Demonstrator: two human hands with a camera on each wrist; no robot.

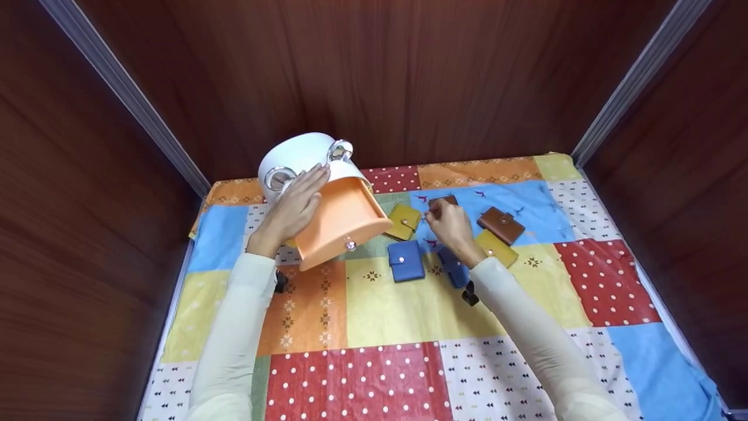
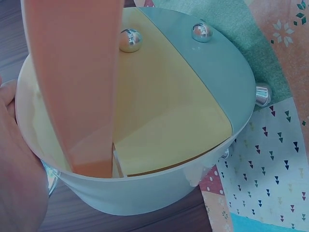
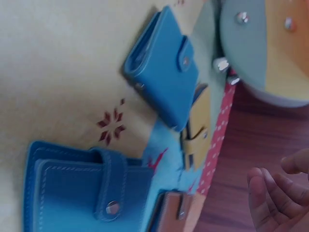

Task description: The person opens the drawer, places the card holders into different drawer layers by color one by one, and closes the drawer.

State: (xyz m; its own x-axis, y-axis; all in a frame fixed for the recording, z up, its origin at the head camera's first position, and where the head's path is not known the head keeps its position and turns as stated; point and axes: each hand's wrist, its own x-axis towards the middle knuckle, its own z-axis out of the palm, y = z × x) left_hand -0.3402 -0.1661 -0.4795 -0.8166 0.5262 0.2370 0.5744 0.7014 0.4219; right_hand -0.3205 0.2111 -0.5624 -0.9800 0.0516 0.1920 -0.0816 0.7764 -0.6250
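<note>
A white round drawer box (image 1: 298,153) with silvery knobs stands at the back left, its orange drawer (image 1: 345,213) pulled out. My left hand (image 1: 295,204) rests on the box beside that drawer, fingers straight. In the left wrist view, the yellow drawer front (image 2: 169,106) and green drawer front (image 2: 203,67) sit flush. Over the small snap wallets hovers my right hand (image 1: 454,225), fingers loosely bent, with a gap between thumb and fingers in the right wrist view. Near it lie a brown wallet (image 1: 450,199), partly hidden, and a blue wallet (image 1: 453,269).
Left of my right hand are a yellow wallet (image 1: 404,222) and another blue wallet (image 1: 406,261). To its right lie a second brown wallet (image 1: 501,225) and a second yellow wallet (image 1: 495,248). Dark wood-grain panels (image 1: 374,88) enclose the patchwork-covered table (image 1: 391,310) at the back and sides.
</note>
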